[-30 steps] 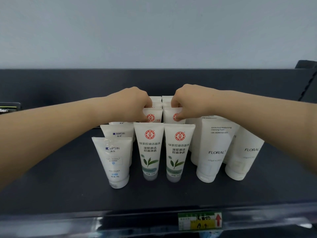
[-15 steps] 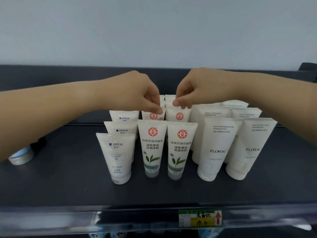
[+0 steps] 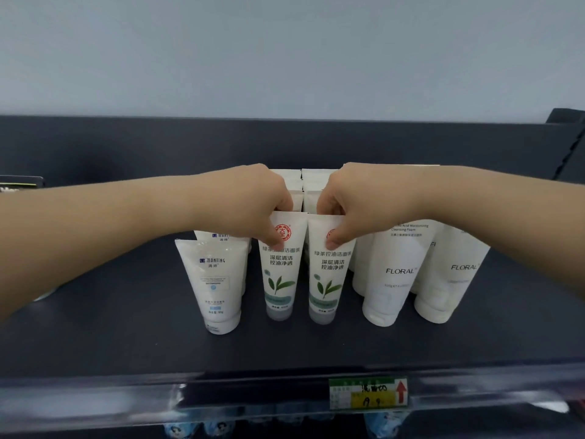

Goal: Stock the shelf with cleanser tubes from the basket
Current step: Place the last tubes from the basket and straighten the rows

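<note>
At the near middle of the shelf (image 3: 95, 343), the left hand (image 3: 253, 198) and right hand (image 3: 351, 198) each pinch the crimped top of 1 green-leaf tube (image 3: 278, 274), (image 3: 327, 280), thumbs in front. Both tubes stand cap-down, side by side. Best to nudge them square, level with the neighbouring rows, then let go gently.

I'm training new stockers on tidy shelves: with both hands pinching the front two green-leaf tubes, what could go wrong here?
1. The left green-leaf tube and right green-leaf tube stand on narrow caps; a nudge could topple them.
2. The right hand sits close to the FLORAL tube; it could knock it over.
</note>
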{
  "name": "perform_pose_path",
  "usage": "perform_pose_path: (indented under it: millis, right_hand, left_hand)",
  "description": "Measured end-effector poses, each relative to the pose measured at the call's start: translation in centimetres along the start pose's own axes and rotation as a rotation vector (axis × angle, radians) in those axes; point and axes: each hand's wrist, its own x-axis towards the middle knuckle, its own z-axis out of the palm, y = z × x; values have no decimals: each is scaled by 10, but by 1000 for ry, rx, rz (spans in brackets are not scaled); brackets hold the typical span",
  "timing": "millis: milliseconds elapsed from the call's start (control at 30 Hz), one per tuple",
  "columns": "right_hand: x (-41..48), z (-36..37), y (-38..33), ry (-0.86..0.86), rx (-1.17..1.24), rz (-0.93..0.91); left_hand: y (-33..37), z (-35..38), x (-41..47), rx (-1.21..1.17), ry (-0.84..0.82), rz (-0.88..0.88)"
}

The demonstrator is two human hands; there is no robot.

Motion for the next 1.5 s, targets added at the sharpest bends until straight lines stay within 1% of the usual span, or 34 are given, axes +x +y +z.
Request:
perform_pose_path:
  millis: [167,267,500,800,933,1033,1233,1333,1500]
  right_hand:
    - [1,2,0,17,-39,6]
    - [3,2,2,17,-53,4]
    - [4,2,5,9,-64,30]
    - [6,3,8,18,-56,39]
    - [5,2,8,-4,-33,51]
    - [4,-4,7,-17,-1,66]
    - [6,-30,-5,62,82,90]
    - [10,-40,-15,112,115,85]
    - [22,-53,-37,225,182,69]
  left_hand:
    - [-2,3,0,-46,10,-21]
    - [-1,3,1,-31,30,-31]
    - [0,2,1,-26,20,-39]
    - [-2,3,2,-61,7,-39]
    - [-1,1,1,-74,-18,-41]
    - [-5,-7,-4,-134,18,-37]
    - [-32,-30,-27,-305,156,-67]
    - [-56,-33,-40,-330,217,-110]
    - [-88,-24,-59,-379,226,-172]
